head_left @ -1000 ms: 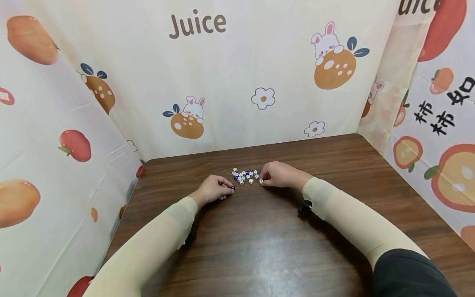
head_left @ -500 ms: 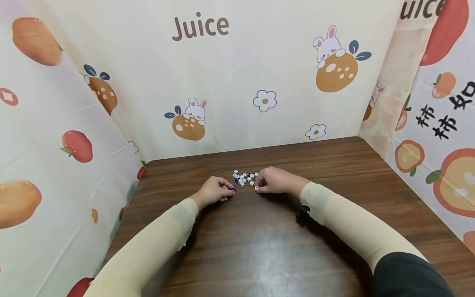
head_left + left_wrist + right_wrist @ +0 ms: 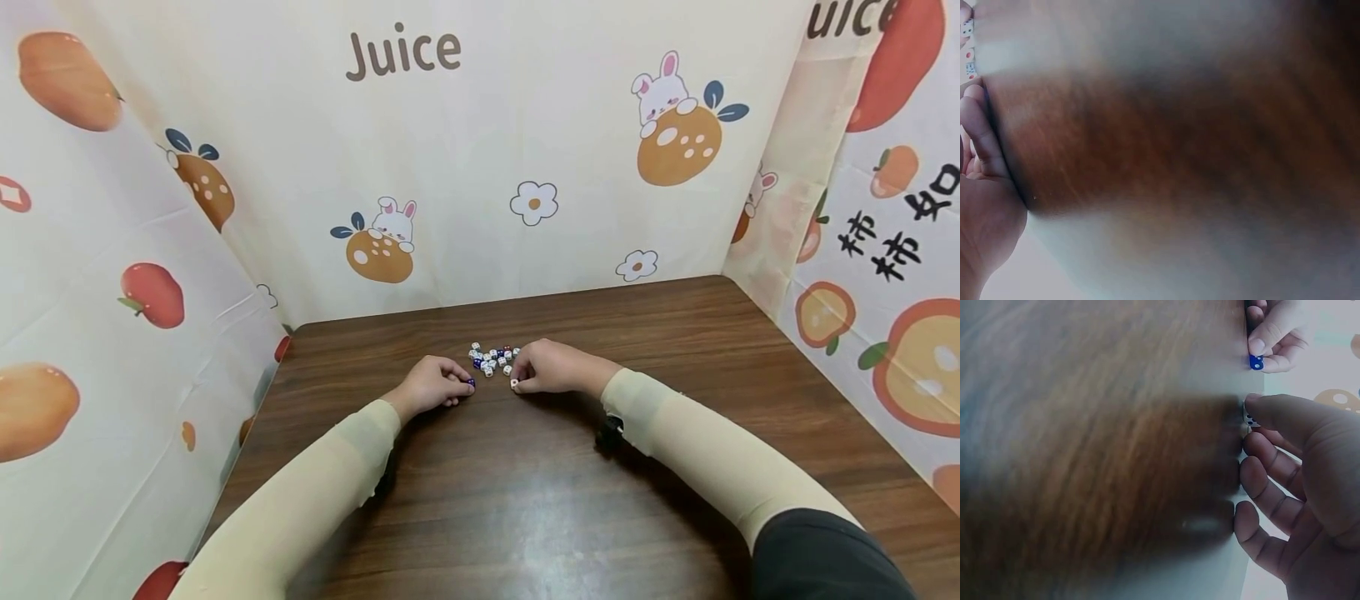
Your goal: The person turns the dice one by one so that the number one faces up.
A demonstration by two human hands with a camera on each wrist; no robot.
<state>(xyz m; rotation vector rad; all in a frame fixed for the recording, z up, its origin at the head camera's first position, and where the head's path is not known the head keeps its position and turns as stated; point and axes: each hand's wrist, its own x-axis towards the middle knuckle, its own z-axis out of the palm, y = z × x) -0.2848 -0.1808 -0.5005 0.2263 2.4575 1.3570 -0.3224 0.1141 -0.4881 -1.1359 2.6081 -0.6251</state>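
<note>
The left hand [image 3: 431, 383] pinches a blue die [image 3: 471, 382] between thumb and fingers, low over the table [image 3: 480, 467]; the right hand [image 3: 558, 367] pinches a white die [image 3: 514, 384] in the same way, with its other fingers bent and their tips close to the table. The 2 held dice stand apart, on the near side of a loose cluster of dice [image 3: 492, 359]. Risk 1: disturbance of the cluster. A loose white die [image 3: 507, 370] lies just beside the right hand; a sideways sweep of that hand could knock it out of place or push it into its neighbours. Risk 2: loss of grip. Each die is small and only a narrow part of it shows past the fingers; uneven thumb pressure could make it twist or shoot out. Risk 3: collision. If the hands close the gap at unequal height or angle, 1 die could strike the other and turn it to a different face. Risk 4: snagging. The dark object [image 3: 611, 432] under the right cuff [image 3: 637, 408] hangs near the table and could drag during a low move. Whether either held die touches the table cannot be told: the wrist views are blurred along the surface.
</note>
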